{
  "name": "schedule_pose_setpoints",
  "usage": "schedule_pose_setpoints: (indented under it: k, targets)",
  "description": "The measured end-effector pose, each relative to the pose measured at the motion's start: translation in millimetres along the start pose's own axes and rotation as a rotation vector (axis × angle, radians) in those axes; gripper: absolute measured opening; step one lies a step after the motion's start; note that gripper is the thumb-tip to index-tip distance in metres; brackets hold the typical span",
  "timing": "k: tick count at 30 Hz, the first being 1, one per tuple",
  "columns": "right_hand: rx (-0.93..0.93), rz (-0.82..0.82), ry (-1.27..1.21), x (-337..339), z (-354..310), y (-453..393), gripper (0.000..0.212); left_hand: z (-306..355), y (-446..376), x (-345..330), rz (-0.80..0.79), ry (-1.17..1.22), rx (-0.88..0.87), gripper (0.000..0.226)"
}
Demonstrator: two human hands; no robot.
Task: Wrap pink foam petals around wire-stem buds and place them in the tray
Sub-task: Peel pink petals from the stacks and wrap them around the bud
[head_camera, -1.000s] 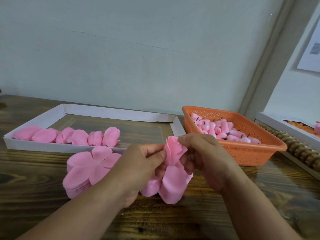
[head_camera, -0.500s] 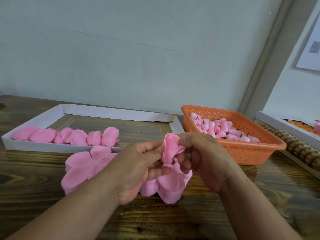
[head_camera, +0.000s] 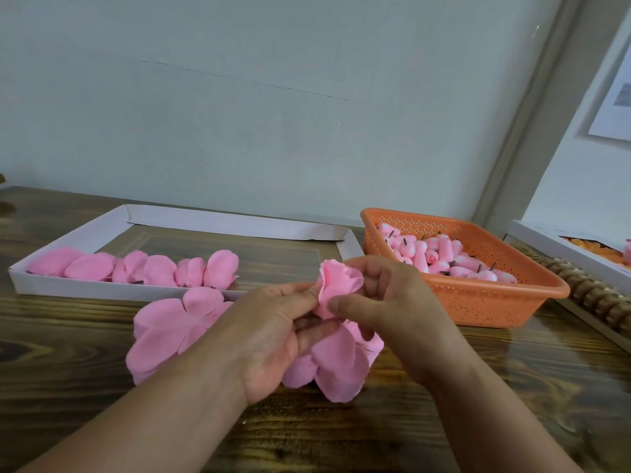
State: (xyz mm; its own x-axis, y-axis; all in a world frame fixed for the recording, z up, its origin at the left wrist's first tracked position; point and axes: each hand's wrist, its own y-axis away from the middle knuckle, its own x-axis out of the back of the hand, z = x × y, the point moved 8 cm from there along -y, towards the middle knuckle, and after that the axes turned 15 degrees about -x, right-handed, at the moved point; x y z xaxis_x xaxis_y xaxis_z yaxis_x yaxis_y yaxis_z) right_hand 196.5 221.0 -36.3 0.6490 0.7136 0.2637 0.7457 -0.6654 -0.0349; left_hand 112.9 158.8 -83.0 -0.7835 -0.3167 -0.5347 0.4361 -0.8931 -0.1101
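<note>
Midway still: one bud is being wrapped, several are done, many wait.
Both hands pinch the pink foam petal piece point(head_camera: 339, 288) above the dark wooden counter point(head_camera: 478, 387); left hand point(head_camera: 273, 332) and right hand point(head_camera: 392, 308) each have a narrow grip on it, its bud hidden. A row of wrapped flowers point(head_camera: 136, 271) lies in the white cardboard tray point(head_camera: 235, 221); the orange plastic basket point(head_camera: 485, 302) holds bare wire-stem buds point(head_camera: 440, 256), and a stack of flat pink petals point(head_camera: 170, 329) sits nearby.

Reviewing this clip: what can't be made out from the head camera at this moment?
- Bud and wire stem inside the wrapped petals: hidden by the foam and both hands.
- Left hand fingertips: tucked behind the petals.
- Right hand palm: turned away from the camera.
- White box at right: cut off by the frame edge; contents unclear.
- Buds in the orange basket: too small to count.
- Paper on the wall: blurred, cut off.
</note>
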Motion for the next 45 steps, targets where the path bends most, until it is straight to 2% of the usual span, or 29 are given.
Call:
schedule_pose_setpoints:
  k: [4,11,16,19,21,24,27,30,32,34,35,36,37,39,42,45]
  targets:
    - [0.005,0.160,0.054,11.3,0.9,-0.2,0.010,0.5,1.7,-2.4,-0.013,-0.016,0.000,0.023]
    - [0.002,0.293,0.074,14.1,-0.7,2.6,0.018,0.9,3.9,-5.8,-0.017,-0.032,-0.010,0.024]
    - [0.024,0.413,0.116,16.2,-3.1,5.4,0.031,0.4,4.7,-9.6,-0.053,-0.025,-0.012,0.024]
    - [0.000,0.399,0.067,17.4,-0.4,3.8,0.029,1.5,5.8,-12.2,-0.083,-0.011,-0.008,0.028]
    - [-0.027,0.333,0.002,15.4,2.4,2.2,0.023,1.6,6.7,-12.5,-0.092,-0.001,0.000,0.034]
    - [-0.053,0.248,-0.034,9.9,3.7,1.5,0.017,0.0,6.7,-9.7,-0.072,0.004,0.027,0.030]
    - [-0.072,0.215,-0.033,7.9,3.9,1.7,0.029,-0.9,5.1,-4.5,-0.015,0.016,0.051,0.024]
    - [-0.134,0.154,-0.078,7.9,6.1,-0.1,0.040,-1.5,3.4,-1.8,0.027,0.048,0.067,0.034]
    - [-0.177,0.180,-0.166,15.8,8.9,-1.2,0.039,-0.4,2.3,0.5,0.050,0.092,0.083,0.035]
    - [-0.122,0.265,-0.188,29.2,6.1,0.1,0.025,3.9,1.0,2.7,0.078,0.149,0.093,0.030]
    - [-0.049,0.300,-0.151,34.8,0.1,2.0,0.009,6.5,0.1,3.9,0.096,0.178,0.094,0.028]
    - [0.053,0.325,-0.071,38.7,-8.3,5.5,0.011,8.6,-0.8,5.4,0.113,0.202,0.092,0.027]
    - [0.175,0.328,0.046,38.5,-18.7,10.8,0.026,10.3,-1.4,6.7,0.125,0.219,0.090,0.027]
    - [0.388,0.256,0.339,22.5,-35.3,21.1,0.040,11.9,-2.5,8.5,0.136,0.233,0.089,0.032]
    - [0.491,0.151,0.678,-5.8,-35.0,22.4,0.044,11.5,-2.5,9.6,0.131,0.244,0.099,0.040]
    - [0.533,0.139,0.811,-18.8,-32.6,21.9,0.039,12.0,-1.7,8.5,0.117,0.269,0.107,0.028]
